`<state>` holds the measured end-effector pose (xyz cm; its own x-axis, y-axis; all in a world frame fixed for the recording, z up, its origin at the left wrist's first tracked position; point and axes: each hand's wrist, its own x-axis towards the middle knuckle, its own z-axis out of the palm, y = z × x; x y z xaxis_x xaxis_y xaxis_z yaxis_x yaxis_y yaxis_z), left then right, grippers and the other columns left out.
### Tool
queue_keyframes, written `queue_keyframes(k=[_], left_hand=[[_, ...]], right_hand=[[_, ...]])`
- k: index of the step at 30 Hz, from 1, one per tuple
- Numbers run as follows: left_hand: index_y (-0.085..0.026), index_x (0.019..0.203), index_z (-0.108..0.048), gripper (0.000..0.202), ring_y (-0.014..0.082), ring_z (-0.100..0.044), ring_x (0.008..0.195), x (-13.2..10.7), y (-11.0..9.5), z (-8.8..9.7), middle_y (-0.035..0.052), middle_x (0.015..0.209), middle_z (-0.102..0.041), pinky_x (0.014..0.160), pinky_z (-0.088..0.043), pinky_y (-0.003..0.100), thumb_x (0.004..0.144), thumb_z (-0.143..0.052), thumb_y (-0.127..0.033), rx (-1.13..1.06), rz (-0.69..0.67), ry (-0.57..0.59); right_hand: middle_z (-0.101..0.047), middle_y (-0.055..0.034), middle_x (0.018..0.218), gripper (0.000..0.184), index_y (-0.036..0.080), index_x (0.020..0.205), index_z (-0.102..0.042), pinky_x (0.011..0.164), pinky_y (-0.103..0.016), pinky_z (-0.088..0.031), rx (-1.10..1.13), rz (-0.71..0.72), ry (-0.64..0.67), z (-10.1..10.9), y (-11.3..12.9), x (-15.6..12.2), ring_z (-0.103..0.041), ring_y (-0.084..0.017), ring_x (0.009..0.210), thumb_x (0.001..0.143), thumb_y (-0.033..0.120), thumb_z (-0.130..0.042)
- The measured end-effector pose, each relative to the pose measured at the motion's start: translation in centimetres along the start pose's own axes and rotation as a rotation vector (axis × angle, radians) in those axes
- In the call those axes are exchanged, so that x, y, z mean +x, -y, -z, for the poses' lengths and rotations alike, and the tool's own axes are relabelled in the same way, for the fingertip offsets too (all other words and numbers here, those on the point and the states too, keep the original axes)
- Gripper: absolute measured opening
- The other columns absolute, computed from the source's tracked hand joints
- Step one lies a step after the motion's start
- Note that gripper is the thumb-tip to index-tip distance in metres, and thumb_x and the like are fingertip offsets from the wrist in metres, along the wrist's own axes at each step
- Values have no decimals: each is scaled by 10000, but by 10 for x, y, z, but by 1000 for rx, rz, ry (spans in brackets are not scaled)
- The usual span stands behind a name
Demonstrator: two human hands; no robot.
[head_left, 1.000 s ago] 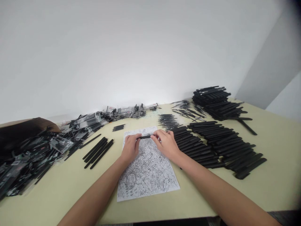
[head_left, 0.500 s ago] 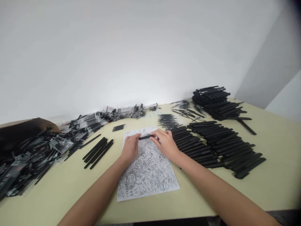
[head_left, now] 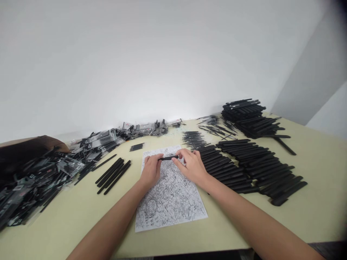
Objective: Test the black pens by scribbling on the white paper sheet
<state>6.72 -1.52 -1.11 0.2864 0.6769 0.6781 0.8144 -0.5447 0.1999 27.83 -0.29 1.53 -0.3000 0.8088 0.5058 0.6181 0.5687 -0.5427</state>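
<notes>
A black pen (head_left: 167, 157) lies level between my two hands, over the upper part of a white sheet (head_left: 173, 202) covered in dark scribbles. My left hand (head_left: 150, 169) is closed on the pen's left end. At the other end, my right hand (head_left: 190, 164) pinches it between thumb and fingers. Left of the sheet lie several black pens (head_left: 113, 176) side by side. Close to my right hand, rows of black pens (head_left: 225, 168) spread over the table. Thin black refills (head_left: 193, 139) lie just beyond that hand.
At the left is a heap of clear packets (head_left: 29, 187) beside a brown box (head_left: 54, 143). More packets (head_left: 149, 129) line the wall. A small group of thin refills (head_left: 136, 147) lies behind the sheet. A tall stack of black pens (head_left: 242, 110) stands at the back right.
My right hand's fingers have shifted slightly on the pen, and more of its right end shows. My left hand has barely moved.
</notes>
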Motion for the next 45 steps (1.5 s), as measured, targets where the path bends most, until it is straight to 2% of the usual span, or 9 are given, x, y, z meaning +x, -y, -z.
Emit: queue_keyframes(k=[5,11,17,21,29,32,35,38,45], left_hand=[[-201,1199,-497,253,201,-621,911,1,-1,1,84,1025,-687,839,-444,375,969,-394,-179,6,-13,-7],[-204,1158,-513,220,200,-626,918,2,-3,1,75,1004,-690,851,-441,378,954,-438,-169,15,-51,-12],[-211,1189,-499,250,201,-628,925,2,-3,2,83,1024,-687,859,-445,384,961,-406,-166,16,-5,-15],[-214,1176,-502,237,202,-633,916,2,-2,2,78,1017,-690,852,-448,383,954,-432,-171,16,-18,-22],[-215,1145,-513,213,207,-638,927,2,-2,0,77,1000,-692,867,-434,395,945,-454,-175,23,-49,-34],[-213,1159,-514,228,205,-639,925,2,-2,0,83,1017,-691,864,-432,391,951,-427,-173,25,-33,-32],[-215,1175,-517,246,208,-639,931,2,-2,1,86,1019,-690,875,-429,395,958,-404,-186,18,-7,-17],[-212,1165,-527,240,211,-640,929,2,-1,0,86,1009,-693,885,-425,401,956,-411,-193,10,1,-10],[-215,1132,-534,208,212,-642,950,1,-2,0,83,1014,-698,894,-417,405,947,-443,-187,10,-26,-6]], right_hand=[[-678,11,838,193,200,897,-571,798,-318,-243,-12,11,8,-1,-1,0,-561,-136,692,955,369,-497],[-650,23,674,403,191,676,-519,754,-314,-228,-42,-42,22,-2,0,2,-520,-126,612,988,428,-425],[-676,16,863,191,213,989,-571,808,-318,-259,12,56,-46,-2,-2,-1,-548,-128,646,891,378,-564],[-680,18,848,121,210,955,-567,797,-315,-257,8,55,-35,-1,-2,-1,-562,-128,662,909,315,-526],[-624,28,606,426,193,656,-530,765,-320,-233,-73,8,5,-2,-1,1,-514,-122,573,985,437,-413],[-654,37,706,307,202,822,-588,786,-316,-241,-20,25,-19,-1,-1,1,-520,-113,582,927,482,-520],[-672,33,808,223,214,981,-590,797,-313,-252,20,83,-39,0,-2,0,-535,-112,606,879,413,-596],[-663,39,747,139,211,908,-590,786,-312,-253,23,100,-37,-1,-2,-1,-536,-115,604,900,346,-556],[-629,23,595,380,198,708,-555,766,-320,-245,-86,32,0,-3,-2,1,-520,-131,552,979,423,-410]])
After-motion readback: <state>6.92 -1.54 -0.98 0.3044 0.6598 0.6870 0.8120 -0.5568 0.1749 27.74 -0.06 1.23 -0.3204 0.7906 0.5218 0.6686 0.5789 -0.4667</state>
